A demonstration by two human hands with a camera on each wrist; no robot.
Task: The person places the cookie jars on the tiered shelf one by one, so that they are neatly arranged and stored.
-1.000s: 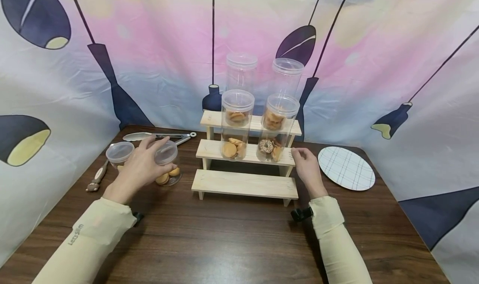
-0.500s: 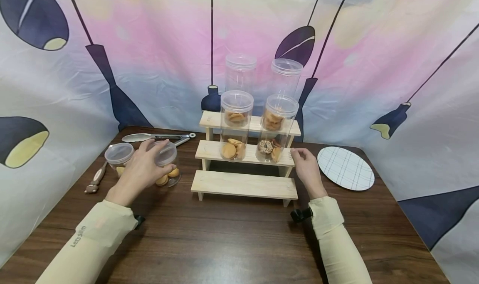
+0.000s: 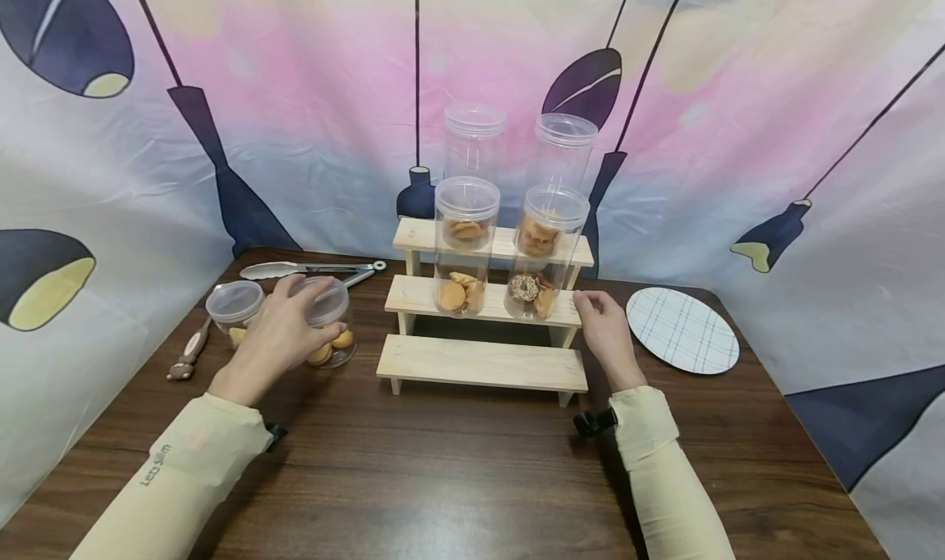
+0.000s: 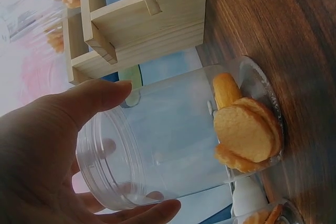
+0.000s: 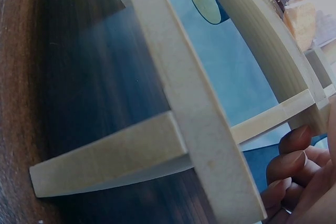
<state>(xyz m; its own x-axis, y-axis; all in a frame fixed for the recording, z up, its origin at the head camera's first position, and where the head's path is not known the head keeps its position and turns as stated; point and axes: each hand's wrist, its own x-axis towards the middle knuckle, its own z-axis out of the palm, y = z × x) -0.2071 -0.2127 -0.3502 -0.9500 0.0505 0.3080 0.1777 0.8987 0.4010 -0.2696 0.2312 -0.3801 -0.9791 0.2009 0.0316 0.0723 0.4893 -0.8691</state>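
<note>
My left hand (image 3: 273, 334) grips a clear lidded jar (image 4: 173, 135) near its top, thumb on one side and fingers on the other. Round biscuits (image 4: 244, 132) lie in the bottom of this jar, whose base is at the table. A second lidded jar (image 3: 235, 302) stands just left of it, partly behind the hand. My right hand (image 3: 607, 334) pinches the right end of the middle step of a three-tier wooden stand (image 3: 480, 361); its fingers (image 5: 286, 166) are curled by the plank's end.
Two jars with biscuits (image 3: 461, 291) stand on the middle step and two more behind them on the top one. Tongs (image 3: 317, 269) lie behind the left hand, a brown-handled utensil (image 3: 190, 353) at the left. A checked plate (image 3: 682, 330) lies at the right.
My left hand has shifted very slightly right, staying at the jar's lid. The right hand keeps its place at the stand.
</note>
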